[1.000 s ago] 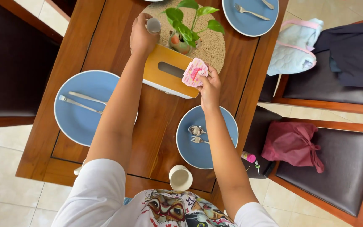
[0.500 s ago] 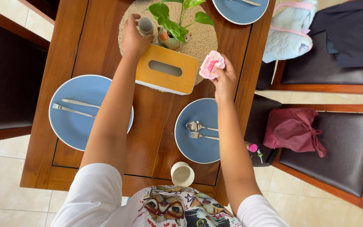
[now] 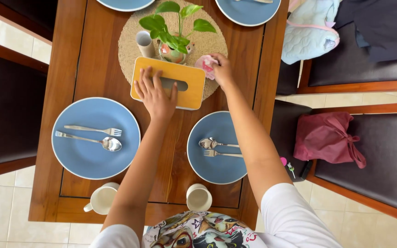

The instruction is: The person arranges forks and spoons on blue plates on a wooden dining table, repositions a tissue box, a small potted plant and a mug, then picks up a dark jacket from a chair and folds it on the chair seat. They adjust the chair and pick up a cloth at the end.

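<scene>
- A wooden table (image 3: pixel 72 69) fills the middle, with dark-seated chairs (image 3: pixel 382 151) on both sides.
- A round woven mat (image 3: pixel 129 46) lies at the far centre of the table.
- A blue plate (image 3: pixel 76 163) sits at the near left and bears a fork (image 3: pixel 95 130) and a spoon (image 3: pixel 90 140), side by side.
- A second blue plate (image 3: pixel 217 170) at the near right bears a spoon and a fork too, partly under the right forearm.
- Two more blue plates (image 3: pixel 249 11) show at the far edge, cut off by the frame.
- A maroon bag (image 3: pixel 325 140) lies on the right chair; a pale blue padded cloth (image 3: pixel 309 32) lies on the far chair.
- A tissue box (image 3: pixel 194 87) with a flat yellow-wood lid and a dark oval slot rests on the near rim of the mat.
- The left hand (image 3: pixel 155 94) lies flat on the box lid, fingers spread, gripping nothing.
- A small pot (image 3: pixel 173 54) holds a green leafy plant (image 3: pixel 171 27), just behind the box.
- The right hand (image 3: pixel 221 69) is curled around a pink cloth (image 3: pixel 205 64), pressed to the mat beside the pot and the box's far right corner.
- Two white mugs (image 3: pixel 102 200) stand at the near edge; what they hold cannot be told.
- A small grey tube-shaped holder (image 3: pixel 144 43) stands on the mat, left of the plant.
</scene>
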